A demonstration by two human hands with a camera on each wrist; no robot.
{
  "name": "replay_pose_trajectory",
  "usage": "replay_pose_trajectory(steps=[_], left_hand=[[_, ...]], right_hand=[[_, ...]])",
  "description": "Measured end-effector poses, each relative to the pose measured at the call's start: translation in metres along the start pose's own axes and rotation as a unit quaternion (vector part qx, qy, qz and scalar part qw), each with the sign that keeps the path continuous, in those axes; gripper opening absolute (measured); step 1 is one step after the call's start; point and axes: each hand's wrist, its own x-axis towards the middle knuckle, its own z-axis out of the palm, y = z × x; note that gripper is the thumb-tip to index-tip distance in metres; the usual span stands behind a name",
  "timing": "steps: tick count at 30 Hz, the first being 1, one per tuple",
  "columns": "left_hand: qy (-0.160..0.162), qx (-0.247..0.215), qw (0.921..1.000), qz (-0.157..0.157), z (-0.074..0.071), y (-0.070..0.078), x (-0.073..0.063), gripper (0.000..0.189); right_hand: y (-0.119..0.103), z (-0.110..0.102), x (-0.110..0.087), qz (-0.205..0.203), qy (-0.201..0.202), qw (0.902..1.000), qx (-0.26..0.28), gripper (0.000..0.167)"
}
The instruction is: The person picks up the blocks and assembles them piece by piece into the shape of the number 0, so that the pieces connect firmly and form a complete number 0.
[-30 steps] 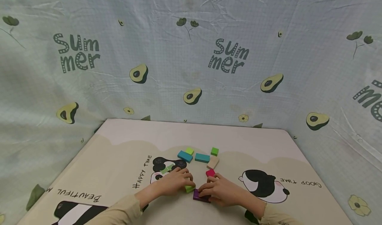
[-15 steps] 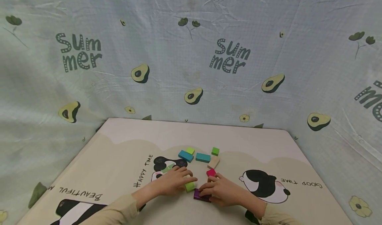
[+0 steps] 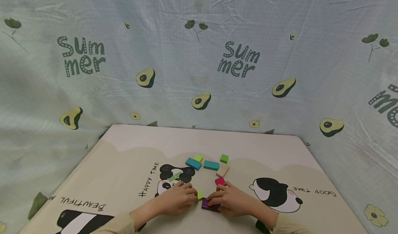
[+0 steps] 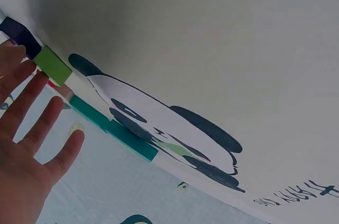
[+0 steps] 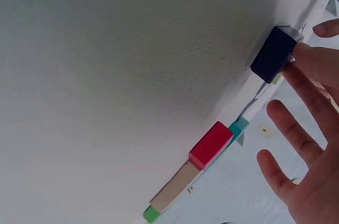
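Note:
My right hand (image 3: 233, 200) pinches a purple block (image 3: 206, 204) between thumb and index finger, low on the tabletop. In the right wrist view that block (image 5: 274, 54) looks dark, and its other fingers stand apart. Just left of it lies a light green block (image 3: 200, 194), partly hidden behind my left hand (image 3: 176, 199). The left wrist view has the left fingers spread, with fingertips at the edge of the green block (image 4: 53, 66), which sits end to end with the purple block (image 4: 21, 36). Contact there is hard to tell.
Beyond the hands, a red block (image 3: 219, 181), a beige block (image 3: 222, 170) and a green block (image 3: 224, 158) run up the right side. Two teal blocks, one left (image 3: 193, 163) and one right (image 3: 211, 165), and a yellow-green block (image 3: 198, 157) lie farther back. A patterned curtain (image 3: 174, 54) surrounds the table.
My left hand has lifted off the top of the green block and shifted left and toward me, beside it. The right hand stays at the purple block.

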Motion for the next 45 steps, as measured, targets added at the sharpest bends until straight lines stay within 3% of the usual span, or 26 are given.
replay_pose_trajectory(steps=[13, 27, 40, 45], left_hand=[[0.003, 0.041, 0.9991, -0.004, -0.0005, 0.0061, -0.0021, 0.027], [-0.004, 0.019, 0.9998, -0.010, -0.0017, 0.0061, -0.0037, 0.031], [0.013, 0.028, 0.9995, -0.002, 0.0019, 0.0053, -0.0035, 0.031], [0.011, 0.030, 0.9995, -0.001, 0.0017, 0.0054, -0.0032, 0.031]], right_hand=[[-0.0001, -0.0008, 0.0008, -0.005, -0.001, 1.0000, -0.008, 0.036], [0.0000, -0.0011, -0.0007, -0.009, 0.006, 0.9999, -0.012, 0.034], [0.0013, 0.0011, -0.0048, -0.002, 0.037, 0.9992, 0.014, 0.031], [0.0074, 0.0025, -0.0070, 0.011, 0.049, 0.9988, 0.000, 0.029]])
